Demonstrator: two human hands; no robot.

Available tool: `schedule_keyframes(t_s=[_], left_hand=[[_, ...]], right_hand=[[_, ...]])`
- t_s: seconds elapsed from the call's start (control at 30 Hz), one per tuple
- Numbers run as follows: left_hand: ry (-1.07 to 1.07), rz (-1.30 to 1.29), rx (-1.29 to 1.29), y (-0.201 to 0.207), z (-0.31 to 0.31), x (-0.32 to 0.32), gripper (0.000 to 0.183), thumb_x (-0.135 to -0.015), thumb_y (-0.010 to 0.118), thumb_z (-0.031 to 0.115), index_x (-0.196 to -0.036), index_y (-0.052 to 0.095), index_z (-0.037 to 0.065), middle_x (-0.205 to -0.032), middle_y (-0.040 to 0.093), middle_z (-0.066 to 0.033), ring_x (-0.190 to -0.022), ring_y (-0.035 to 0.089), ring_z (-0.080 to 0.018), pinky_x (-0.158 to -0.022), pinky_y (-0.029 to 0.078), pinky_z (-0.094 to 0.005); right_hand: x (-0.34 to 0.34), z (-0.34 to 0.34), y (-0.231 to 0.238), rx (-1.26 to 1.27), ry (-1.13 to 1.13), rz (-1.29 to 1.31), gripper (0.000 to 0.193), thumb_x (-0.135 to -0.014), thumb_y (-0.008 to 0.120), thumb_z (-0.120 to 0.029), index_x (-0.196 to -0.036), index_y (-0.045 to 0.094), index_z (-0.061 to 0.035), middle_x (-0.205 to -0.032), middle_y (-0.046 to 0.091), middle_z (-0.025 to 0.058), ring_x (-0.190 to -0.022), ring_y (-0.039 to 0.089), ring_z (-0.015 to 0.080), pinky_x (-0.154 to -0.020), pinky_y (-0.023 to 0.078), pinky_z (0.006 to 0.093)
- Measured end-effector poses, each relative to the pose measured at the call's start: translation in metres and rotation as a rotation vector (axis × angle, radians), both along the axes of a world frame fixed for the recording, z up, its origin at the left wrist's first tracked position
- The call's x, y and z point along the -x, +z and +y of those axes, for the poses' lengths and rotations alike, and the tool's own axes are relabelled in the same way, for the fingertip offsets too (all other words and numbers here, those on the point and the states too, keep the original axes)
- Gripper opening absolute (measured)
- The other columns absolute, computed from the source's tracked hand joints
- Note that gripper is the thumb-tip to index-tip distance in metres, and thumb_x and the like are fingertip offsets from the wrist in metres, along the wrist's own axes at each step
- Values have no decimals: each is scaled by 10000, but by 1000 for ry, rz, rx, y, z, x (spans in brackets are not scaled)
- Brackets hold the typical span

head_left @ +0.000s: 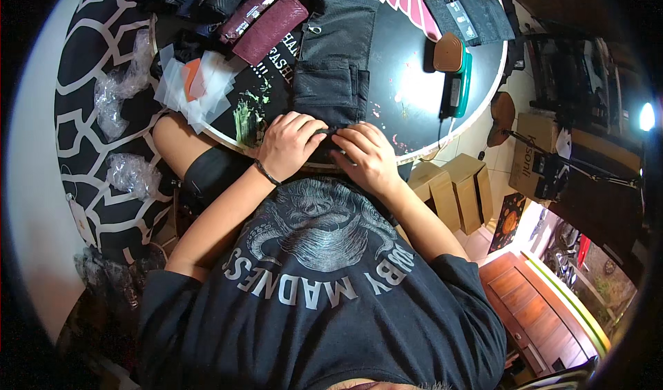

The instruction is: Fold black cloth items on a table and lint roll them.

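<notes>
A long black leather-look wallet or pouch (330, 86) lies unfolded on the round table, its flap stretching away from me. It has a pocket panel in the middle and a small metal clasp near its left edge. At its near edge, my left hand (293, 141) is closed, thumb and fingers pinching the black material. My right hand (367, 156) pinches the same edge just to the right, its fingers bent. The two hands almost meet at the table's front rim. What exactly lies between the fingertips is partly hidden.
Maroon wallet (269, 27) and several dark ones lie at the far left. White translucent sheets (197, 89) with an orange piece are left of my hands. A green tool (461, 86) with a brown pad and a dark wallet (476, 17) sit right. Cardboard boxes (452, 193) stand beyond the rim.
</notes>
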State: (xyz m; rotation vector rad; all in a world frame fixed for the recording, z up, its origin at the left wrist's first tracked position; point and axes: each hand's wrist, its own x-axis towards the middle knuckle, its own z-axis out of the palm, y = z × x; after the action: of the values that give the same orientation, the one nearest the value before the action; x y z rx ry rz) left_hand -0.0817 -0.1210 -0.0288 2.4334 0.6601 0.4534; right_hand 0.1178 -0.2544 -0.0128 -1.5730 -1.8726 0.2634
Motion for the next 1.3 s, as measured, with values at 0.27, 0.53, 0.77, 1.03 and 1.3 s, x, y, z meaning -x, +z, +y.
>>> schedule_keyframes(t_s=[0.27,0.53,0.77,1.03,1.3], left_hand=[[-54,-40,25,-3,12,1,248,-1011,755,224,-1222,776,95,-1179,740,-92,-1037,705,-318,-932,574,-451],[-135,-133,-92,-14,30,9,380,-994,794,351,-1251,738,77,-1230,720,-94,-1130,701,-321,-1011,593,-446],[-32,-95,16,-1,30,-1,363,-972,817,340,-1198,750,64,-1177,709,-103,-1102,698,-342,-966,590,-458],[-68,-107,-106,-6,50,-12,326,-974,821,306,-1167,774,49,-1130,705,-128,-1063,673,-353,-958,565,-456],[43,-127,32,-12,59,-24,252,-1024,783,271,-1016,711,30,-1006,715,-143,-991,685,-386,-893,557,-482]], right_hand=[[-1,6,-4,147,-18,-28,491,-779,773,-4,-1266,717,-20,-1294,722,135,-1275,672,337,-1150,538,458],[-12,24,8,262,-21,120,503,-792,801,-9,-1283,691,-25,-1296,722,159,-1271,666,381,-1156,510,473],[-27,40,10,394,-30,224,439,-903,790,-70,-1323,670,-16,-1275,741,180,-1246,684,414,-1132,504,475],[-40,60,10,512,-15,297,323,-968,762,-137,-1262,693,-21,-1179,761,214,-1190,689,410,-1070,525,503],[-39,68,2,359,-99,110,375,-985,774,-203,-1317,723,-36,-1183,680,170,-1125,635,401,-1049,535,475]])
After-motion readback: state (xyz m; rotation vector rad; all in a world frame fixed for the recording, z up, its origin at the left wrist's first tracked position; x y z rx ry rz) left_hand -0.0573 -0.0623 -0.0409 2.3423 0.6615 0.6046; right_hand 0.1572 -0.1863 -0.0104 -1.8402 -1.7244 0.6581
